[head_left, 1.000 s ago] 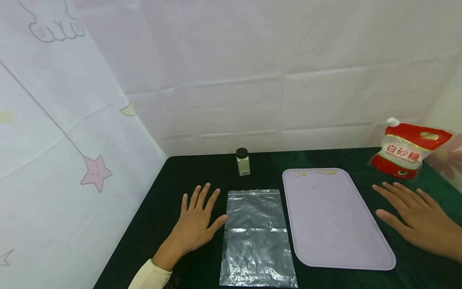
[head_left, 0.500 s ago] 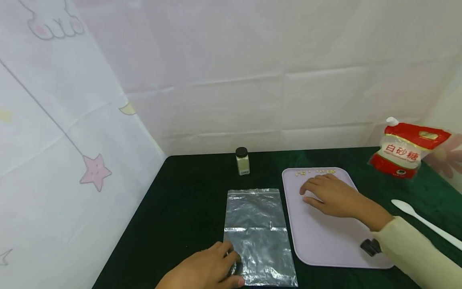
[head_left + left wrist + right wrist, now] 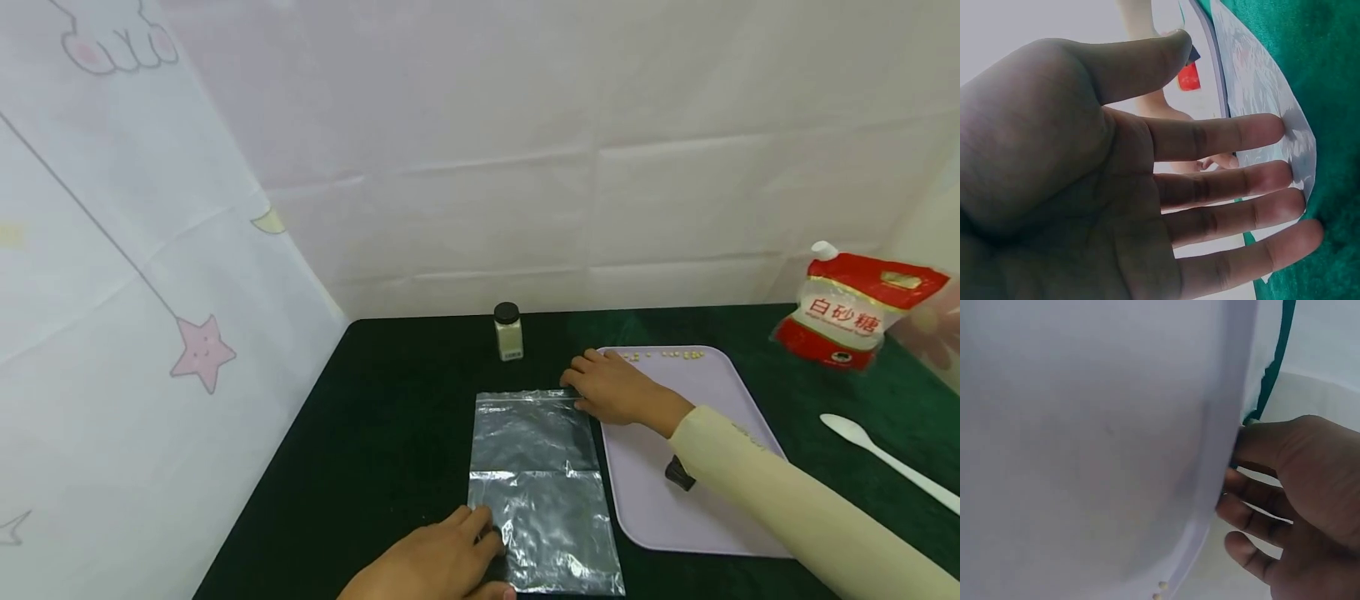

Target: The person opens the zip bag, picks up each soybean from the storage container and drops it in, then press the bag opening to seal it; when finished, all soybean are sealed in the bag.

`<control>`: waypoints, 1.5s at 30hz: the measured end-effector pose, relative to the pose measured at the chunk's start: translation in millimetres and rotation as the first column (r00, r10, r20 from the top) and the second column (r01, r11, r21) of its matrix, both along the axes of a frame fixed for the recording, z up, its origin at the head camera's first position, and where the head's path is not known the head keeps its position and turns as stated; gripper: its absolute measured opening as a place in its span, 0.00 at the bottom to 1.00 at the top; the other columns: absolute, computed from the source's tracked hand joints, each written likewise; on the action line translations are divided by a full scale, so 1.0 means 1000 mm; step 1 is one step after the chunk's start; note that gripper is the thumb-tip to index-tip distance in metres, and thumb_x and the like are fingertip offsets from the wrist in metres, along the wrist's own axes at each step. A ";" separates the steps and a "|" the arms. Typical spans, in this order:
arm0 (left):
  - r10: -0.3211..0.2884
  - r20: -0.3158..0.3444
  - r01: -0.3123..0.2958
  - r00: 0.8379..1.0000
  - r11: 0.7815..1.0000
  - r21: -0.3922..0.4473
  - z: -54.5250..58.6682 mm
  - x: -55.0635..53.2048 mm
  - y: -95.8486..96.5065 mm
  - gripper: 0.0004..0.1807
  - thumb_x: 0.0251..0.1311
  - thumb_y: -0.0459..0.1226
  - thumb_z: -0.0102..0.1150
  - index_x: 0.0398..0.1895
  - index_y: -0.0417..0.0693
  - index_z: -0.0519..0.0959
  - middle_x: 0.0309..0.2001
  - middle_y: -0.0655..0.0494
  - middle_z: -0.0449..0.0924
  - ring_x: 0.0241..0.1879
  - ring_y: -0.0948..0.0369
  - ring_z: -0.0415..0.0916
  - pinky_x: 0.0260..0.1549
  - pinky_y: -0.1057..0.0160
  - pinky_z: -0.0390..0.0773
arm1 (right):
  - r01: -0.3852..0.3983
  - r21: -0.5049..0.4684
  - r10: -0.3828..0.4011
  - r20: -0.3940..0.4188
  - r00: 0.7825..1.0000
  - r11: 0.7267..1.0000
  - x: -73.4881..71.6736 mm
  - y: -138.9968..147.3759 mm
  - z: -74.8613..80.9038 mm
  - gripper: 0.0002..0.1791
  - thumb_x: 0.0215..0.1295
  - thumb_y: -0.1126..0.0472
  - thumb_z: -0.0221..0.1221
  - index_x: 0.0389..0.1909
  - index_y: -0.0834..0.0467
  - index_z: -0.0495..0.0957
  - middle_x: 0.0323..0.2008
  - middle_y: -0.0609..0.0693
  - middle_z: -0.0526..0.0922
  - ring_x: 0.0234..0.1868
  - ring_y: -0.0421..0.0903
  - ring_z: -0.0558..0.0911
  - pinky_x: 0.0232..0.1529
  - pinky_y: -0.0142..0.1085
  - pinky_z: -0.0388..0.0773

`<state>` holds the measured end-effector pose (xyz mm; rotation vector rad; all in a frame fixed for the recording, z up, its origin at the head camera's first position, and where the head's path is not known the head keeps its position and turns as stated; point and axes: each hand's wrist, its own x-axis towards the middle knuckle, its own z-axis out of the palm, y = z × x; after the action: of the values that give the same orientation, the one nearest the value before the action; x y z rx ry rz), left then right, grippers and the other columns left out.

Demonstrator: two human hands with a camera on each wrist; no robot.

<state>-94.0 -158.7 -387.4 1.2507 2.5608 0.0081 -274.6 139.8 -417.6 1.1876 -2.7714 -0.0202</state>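
A clear zip-top plastic bag (image 3: 540, 517) lies flat on the dark green cloth in the head view. At its lower left edge is my left hand (image 3: 431, 560); the left wrist view shows that hand's fingers (image 3: 1229, 179) straight, their tips over the bag's edge. My right hand (image 3: 617, 392) reaches across the lilac tray (image 3: 645, 500) to the bag's upper right corner. Its thumb and fingers (image 3: 1254, 515) are loosely bent, the foremost tips partly hidden behind the tray's rim in the right wrist view. Small yellowish grains (image 3: 682, 355) lie along the tray's far end.
Behind the bag stands a small black-capped bottle (image 3: 509, 333). A white plastic spoon (image 3: 885, 454) lies right of the tray, and a red and white spouted sugar pouch (image 3: 843, 321) stands at the back right. A white printed cloth (image 3: 465, 208) backs the table.
My right hand has swept left from beyond the tray, over it, to the bag's upper corner, uncovering the spoon. My left hand has come down to the bag's lower left edge.
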 end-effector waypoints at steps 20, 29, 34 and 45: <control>0.208 0.160 -0.258 0.965 0.870 0.420 0.016 -0.028 0.013 0.16 0.75 0.52 0.49 0.39 0.58 0.84 0.33 0.70 0.76 0.26 0.73 0.71 0.25 0.69 0.75 | 0.057 -0.394 -0.075 -0.031 0.997 0.917 0.036 -0.008 0.016 0.05 0.68 0.57 0.62 0.35 0.47 0.75 0.31 0.37 0.74 0.32 0.36 0.72 0.35 0.35 0.74; 0.142 0.743 -0.713 0.654 0.444 0.542 -0.007 -0.074 0.020 0.28 0.74 0.56 0.48 0.49 0.39 0.82 0.34 0.46 0.83 0.22 0.58 0.76 0.19 0.64 0.76 | -0.059 -0.427 0.008 -0.122 0.993 0.902 0.072 -0.019 0.023 0.09 0.66 0.57 0.64 0.34 0.47 0.72 0.31 0.36 0.72 0.31 0.34 0.68 0.33 0.32 0.71; 0.052 0.839 -0.804 0.542 0.322 0.500 -0.022 -0.078 0.024 0.32 0.72 0.57 0.51 0.51 0.34 0.80 0.34 0.45 0.84 0.19 0.62 0.74 0.16 0.68 0.72 | -0.121 -0.415 0.063 -0.150 0.987 0.902 0.080 -0.023 0.020 0.09 0.66 0.58 0.63 0.34 0.47 0.71 0.31 0.36 0.71 0.30 0.34 0.65 0.32 0.31 0.68; 0.005 0.859 -0.833 0.513 0.245 0.496 -0.035 -0.075 0.033 0.23 0.75 0.47 0.52 0.51 0.33 0.81 0.31 0.48 0.84 0.18 0.64 0.73 0.15 0.70 0.71 | -0.164 -0.372 0.103 -0.179 0.978 0.914 0.085 -0.026 0.019 0.10 0.65 0.58 0.63 0.33 0.46 0.68 0.29 0.36 0.68 0.31 0.36 0.65 0.34 0.34 0.67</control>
<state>-169.0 -125.9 -422.4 0.2872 1.9028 1.9136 -190.0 113.7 -398.9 1.2043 -2.4008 0.4087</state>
